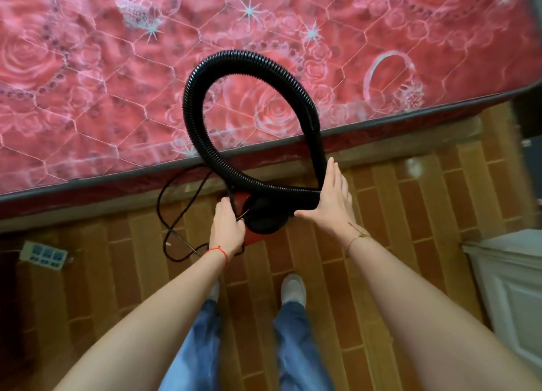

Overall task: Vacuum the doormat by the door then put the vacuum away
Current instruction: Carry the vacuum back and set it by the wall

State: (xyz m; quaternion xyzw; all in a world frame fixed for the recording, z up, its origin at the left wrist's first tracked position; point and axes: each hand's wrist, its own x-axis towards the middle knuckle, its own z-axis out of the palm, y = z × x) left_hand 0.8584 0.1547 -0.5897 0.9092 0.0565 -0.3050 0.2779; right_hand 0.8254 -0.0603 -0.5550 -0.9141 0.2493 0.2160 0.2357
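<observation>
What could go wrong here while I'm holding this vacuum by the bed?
The black cord hangs in loose loops below the left hand, close to the floor by your shoes, so it might snag or trip you. The right hand only rests flat against the hose, which arches over the mattress and could spring loose. The red vacuum seems carried by one hand, so it may tip.

One vacuum with one hose looping above the grip and one cord left of it, two hands, left and right, one mattress, one power strip, two shoes.
</observation>
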